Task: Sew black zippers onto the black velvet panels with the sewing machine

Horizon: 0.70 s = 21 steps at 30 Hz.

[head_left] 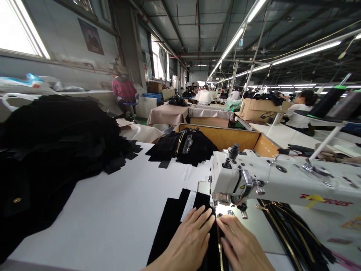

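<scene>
My left hand (190, 238) lies flat, fingers stretched forward, on a black fabric piece (166, 218) on the white table. Just ahead of its fingertips a white strip (188, 206) lies on the fabric. Along the fabric's right edge runs a gold-toothed zipper (220, 246). My right hand (243, 241) grips the zipper's edge with its fingertips, close to the presser foot. Over that edge stands the head of a white sewing machine (229, 177); where exactly the needle meets the cloth is hard to see.
A large heap of black fabric pieces (53, 139) covers the table's left side. Behind the work lies a stack of black pieces with gold zippers (184, 146). More gold zippers (293, 233) lie right, beneath the machine arm. Thread cones (327, 101) stand above. Other people sit farther back.
</scene>
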Tool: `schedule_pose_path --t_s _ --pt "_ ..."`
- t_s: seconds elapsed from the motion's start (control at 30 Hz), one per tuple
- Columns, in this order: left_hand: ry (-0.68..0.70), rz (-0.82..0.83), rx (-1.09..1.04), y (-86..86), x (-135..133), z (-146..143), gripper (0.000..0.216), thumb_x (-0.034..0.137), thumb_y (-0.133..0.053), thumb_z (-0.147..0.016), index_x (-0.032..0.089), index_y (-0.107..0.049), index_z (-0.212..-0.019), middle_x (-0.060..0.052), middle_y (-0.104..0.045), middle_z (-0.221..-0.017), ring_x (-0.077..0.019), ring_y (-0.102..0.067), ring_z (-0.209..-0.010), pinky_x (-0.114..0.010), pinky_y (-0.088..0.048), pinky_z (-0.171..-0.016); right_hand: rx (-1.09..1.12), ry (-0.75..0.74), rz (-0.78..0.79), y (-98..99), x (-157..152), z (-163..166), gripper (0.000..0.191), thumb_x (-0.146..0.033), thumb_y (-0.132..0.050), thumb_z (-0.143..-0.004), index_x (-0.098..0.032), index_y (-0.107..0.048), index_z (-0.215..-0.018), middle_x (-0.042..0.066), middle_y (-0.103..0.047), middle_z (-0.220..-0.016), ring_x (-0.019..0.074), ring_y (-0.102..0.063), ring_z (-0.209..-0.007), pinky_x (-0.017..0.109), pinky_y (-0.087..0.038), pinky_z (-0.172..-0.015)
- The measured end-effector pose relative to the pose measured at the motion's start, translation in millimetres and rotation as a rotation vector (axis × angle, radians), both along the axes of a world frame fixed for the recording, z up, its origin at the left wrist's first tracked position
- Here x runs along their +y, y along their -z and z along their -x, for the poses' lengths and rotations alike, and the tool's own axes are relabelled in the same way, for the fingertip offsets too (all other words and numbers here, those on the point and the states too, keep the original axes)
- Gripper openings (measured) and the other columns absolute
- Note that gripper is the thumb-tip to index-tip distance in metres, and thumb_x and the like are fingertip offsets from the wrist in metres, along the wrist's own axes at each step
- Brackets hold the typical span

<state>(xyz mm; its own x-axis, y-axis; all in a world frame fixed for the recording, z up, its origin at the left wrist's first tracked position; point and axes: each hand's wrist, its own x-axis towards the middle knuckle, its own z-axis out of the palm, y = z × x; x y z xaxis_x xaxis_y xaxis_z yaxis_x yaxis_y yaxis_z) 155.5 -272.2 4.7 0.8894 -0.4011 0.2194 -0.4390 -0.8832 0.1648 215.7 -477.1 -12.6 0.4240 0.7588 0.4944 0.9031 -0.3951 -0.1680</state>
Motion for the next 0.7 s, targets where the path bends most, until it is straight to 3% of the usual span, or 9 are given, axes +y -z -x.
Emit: schedule_pose_path --t_s 0.3,0.7 --pt "0.059 0.09 -0.004 -5.8 2.4 1.0 0.05 0.003 -0.051 -0.091 0.018 -0.049 -0.139 -0.006 -0.047 -0.146 -0.0267 -0.037 -0.139 -0.05 -0.041 -0.114 -0.033 0.007 0.0 -1.2 -0.3 0.6 0.038 -0.008 -0.035 -0.093 -0.011 -0.047 -0.129 0.014 -0.059 -0.111 0.0235 -0.063 -0.1 0.035 -0.06 -0.085" --pt "0.093 0.069 0.07 -19.0 2.9 -7.1 0.049 0.003 -0.052 -0.092 0.016 -0.046 -0.139 -0.008 -0.046 -0.145 -0.0249 -0.036 -0.139 -0.047 -0.033 -0.119 -0.034 0.03 -0.033 -2.8 0.5 -1.0 0.037 -0.011 -0.034 -0.095 -0.015 -0.047 -0.129 0.011 -0.06 -0.109 0.022 -0.065 -0.097 0.032 -0.06 -0.082"
